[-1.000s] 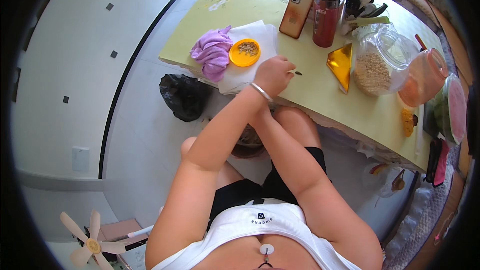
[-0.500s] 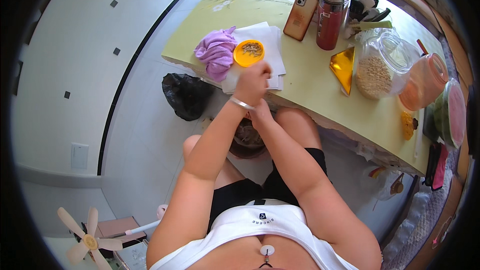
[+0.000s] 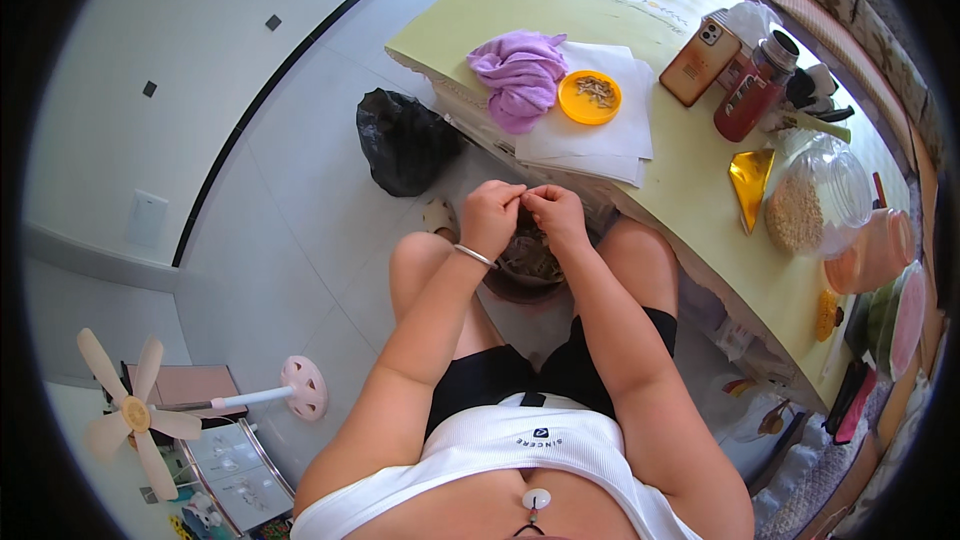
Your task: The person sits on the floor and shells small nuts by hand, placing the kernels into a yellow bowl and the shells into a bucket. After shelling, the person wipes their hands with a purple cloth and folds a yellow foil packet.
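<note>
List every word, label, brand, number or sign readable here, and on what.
White ribbed fabric top: dark emblem and readable lettering, wording withheld.
Dark red metal flask: pale markings, too small to read.
Bronze rectangular phone: faint marks, too small.
Pale green tablecloth: print too blurred.

1. purple cloth (image 3: 522,80): soft textile, matt, crumpled.
2. yellow dish (image 3: 577,112): smooth plastic, light sheen.
3. stacked sheets (image 3: 590,152): white paper, smooth, matt.
4. black bag (image 3: 402,145): thin plastic, wrinkled, glossy.
5. flask (image 3: 750,102): glossy red body, metal-looking neck.
6. gold packet (image 3: 750,183): mirror-bright, foil-like.
7. clear jar (image 3: 838,192): smooth, glossy; glass or plastic cannot be told.
8. bracelet (image 3: 476,256): silver-toned metal, polished.
9. counter (image 3: 692,168): smooth covering, low sheen.
10. basin (image 3: 525,291): smooth-looking wall, material unclear.
</note>
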Action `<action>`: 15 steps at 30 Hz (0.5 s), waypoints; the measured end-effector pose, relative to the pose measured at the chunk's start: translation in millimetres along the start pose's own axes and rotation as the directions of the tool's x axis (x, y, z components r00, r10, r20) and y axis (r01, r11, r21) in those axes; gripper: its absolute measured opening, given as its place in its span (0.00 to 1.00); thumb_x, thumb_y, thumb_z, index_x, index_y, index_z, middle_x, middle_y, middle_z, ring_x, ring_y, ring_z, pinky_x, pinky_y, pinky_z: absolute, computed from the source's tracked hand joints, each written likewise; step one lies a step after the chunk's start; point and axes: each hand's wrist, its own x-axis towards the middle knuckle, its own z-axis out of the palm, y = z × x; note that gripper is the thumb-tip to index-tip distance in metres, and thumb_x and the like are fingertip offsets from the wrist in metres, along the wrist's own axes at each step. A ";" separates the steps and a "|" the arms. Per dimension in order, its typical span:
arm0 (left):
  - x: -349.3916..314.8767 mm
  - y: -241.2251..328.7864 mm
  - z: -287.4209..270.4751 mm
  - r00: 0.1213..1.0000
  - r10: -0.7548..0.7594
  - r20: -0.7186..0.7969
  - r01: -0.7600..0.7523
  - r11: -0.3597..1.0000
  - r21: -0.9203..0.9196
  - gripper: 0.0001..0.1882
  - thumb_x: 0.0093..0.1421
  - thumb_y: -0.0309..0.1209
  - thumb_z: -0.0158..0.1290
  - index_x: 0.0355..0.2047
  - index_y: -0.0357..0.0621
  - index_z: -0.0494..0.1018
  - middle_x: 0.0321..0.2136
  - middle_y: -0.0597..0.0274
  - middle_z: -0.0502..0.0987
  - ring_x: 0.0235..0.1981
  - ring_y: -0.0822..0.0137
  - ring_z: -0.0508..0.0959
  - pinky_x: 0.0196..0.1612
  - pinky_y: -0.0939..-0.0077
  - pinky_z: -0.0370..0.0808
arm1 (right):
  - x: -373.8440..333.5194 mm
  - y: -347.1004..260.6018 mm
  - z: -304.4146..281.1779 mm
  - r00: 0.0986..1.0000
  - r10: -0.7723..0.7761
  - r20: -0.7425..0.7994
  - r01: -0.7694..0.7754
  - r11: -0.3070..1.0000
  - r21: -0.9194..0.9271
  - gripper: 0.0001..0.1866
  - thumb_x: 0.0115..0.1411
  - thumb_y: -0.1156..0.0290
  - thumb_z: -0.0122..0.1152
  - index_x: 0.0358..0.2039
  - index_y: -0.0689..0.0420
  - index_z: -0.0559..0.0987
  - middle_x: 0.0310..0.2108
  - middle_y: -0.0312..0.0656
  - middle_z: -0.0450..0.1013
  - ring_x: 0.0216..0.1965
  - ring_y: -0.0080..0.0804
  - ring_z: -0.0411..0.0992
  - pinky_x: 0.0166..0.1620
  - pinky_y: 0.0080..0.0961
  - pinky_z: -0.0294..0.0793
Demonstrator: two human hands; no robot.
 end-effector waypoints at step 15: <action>-14.1 -8.3 9.5 0.985 0.086 0.150 -0.112 0.977 0.179 0.07 0.48 0.24 0.55 0.29 0.45 0.79 0.22 0.55 0.76 0.25 0.54 0.76 0.27 0.64 0.74 | 1.2 4.0 -3.5 0.999 -0.040 0.015 0.043 0.970 -0.237 0.06 0.52 0.73 0.61 0.22 0.62 0.76 0.20 0.34 0.72 0.16 0.16 0.61 0.18 0.15 0.55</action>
